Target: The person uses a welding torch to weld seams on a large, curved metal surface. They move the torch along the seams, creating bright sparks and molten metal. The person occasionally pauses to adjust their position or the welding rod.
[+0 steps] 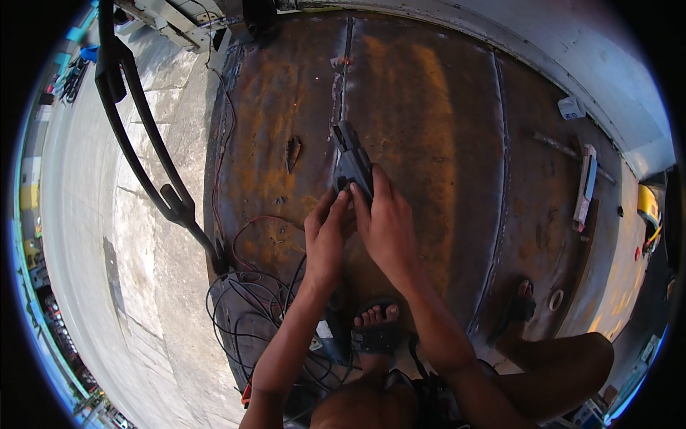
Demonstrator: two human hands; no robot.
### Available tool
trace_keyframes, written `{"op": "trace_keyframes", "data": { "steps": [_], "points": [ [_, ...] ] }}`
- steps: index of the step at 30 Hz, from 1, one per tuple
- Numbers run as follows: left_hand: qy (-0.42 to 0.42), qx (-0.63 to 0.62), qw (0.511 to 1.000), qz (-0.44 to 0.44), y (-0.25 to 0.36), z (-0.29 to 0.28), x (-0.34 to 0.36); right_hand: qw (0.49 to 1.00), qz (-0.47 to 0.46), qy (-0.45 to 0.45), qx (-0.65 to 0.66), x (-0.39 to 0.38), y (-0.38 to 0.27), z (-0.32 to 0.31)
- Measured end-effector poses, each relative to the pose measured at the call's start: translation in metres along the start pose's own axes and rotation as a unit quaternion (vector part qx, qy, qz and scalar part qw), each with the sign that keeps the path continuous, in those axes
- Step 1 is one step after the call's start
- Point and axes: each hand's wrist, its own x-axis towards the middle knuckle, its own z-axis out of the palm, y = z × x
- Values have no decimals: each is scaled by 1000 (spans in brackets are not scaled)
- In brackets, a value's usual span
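Note:
Both my hands meet around a dark grey, elongated tool with a narrow, stepped far end; its exact kind is unclear. My left hand grips its near left side, thumb and fingers closed near the base. Along the right side, my right hand wraps the tool, its thumb close to the left thumb. The part between my palms is hidden. Below is a rust-stained steel plate floor with weld seams running away from me.
Loops of black cable lie at lower left, near my sandalled foot. A black forked bar rises on the left beside pale concrete. To the right are a long narrow box, a crumpled white packet and a ring.

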Motion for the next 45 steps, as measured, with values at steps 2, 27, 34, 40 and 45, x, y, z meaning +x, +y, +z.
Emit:
{"op": "trace_keyframes", "data": {
  "steps": [2,27,34,40,45],
  "points": [
    [-3,4,1000,2,-2,0,3,1000,3,-1,4,1,1,0],
    [12,3,1000,-4,-4,1,-1,999,7,-10,-35,-3,2,0],
    [0,6,1000,-4,-2,2,-3,999,23,-32,-19,-4,3,-1],
    [2,-9,1000,-6,-3,-1,-2,999,26,-25,-17,-3,-2,-2],
    [-2,-15,1000,-13,-2,2,-2,999,40,-19,14,-3,-2,-4]
  ]
}}
